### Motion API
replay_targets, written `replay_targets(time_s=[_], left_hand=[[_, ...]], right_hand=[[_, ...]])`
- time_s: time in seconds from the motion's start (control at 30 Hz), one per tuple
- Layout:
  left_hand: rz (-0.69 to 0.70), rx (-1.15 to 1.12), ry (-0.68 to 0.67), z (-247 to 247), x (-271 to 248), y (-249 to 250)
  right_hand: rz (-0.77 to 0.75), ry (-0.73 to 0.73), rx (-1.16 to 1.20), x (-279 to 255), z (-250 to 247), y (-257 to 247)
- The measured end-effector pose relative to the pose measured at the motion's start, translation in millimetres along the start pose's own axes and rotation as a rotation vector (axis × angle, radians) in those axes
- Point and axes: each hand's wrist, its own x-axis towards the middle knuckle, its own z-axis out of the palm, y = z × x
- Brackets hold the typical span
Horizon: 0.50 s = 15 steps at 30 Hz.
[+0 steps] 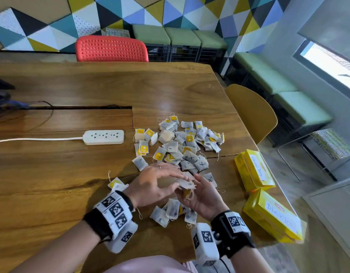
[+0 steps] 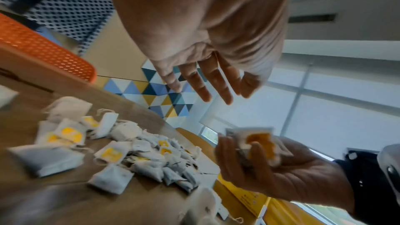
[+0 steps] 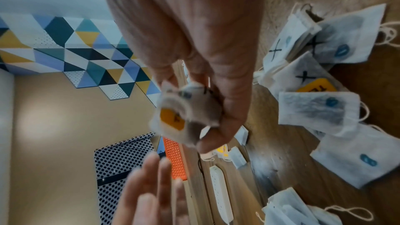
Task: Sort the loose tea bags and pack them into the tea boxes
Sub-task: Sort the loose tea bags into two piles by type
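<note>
A big heap of loose tea bags (image 1: 180, 142), some with yellow tags and some marked with an X, lies mid-table. A smaller group of tea bags (image 1: 170, 211) lies in front under my wrists. My right hand (image 1: 195, 186) grips a small bunch of tea bags (image 1: 185, 184) with a yellow tag (image 3: 172, 117), thumb and fingers curled round it. My left hand (image 1: 176, 180) hovers flat just over that bunch with its fingers (image 2: 205, 88) straight and holding nothing. Two yellow tea boxes lie at the right: "Green Tea" (image 1: 252, 170) and "Black Tea" (image 1: 274, 215).
A white power strip (image 1: 103, 136) with its cord lies left of the heap, behind it a cable slot (image 1: 81, 107). A red chair (image 1: 111, 49) stands at the far side and a yellow chair (image 1: 250, 111) at the right. The boxes sit near the table's right edge (image 1: 268, 164).
</note>
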Motion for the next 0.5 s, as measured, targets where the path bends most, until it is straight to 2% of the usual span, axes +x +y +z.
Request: replay_targets(time_s=[0.1,0.2,0.37,0.5], left_hand=[[-0.065,-0.04,0.049,-11.8,-19.8,-13.5],[-0.149,-0.038,0.026,-14.6,-36.7,-23.6],[-0.295,0.0,0.006,-15.4,-56.6,-35.1],[-0.375,0.037,0.026,-17.0,-69.1,-46.8]], right_hand=[[0.004,0.004,-0.047,-6.8,-0.8,-0.9],[-0.042,0.012,-0.094,-10.1,-4.1,0.4],[-0.076,-0.106,-0.181,-4.8,-14.1,0.1],[-0.125,-0.112,-0.238,-1.0,-19.1,-0.7]])
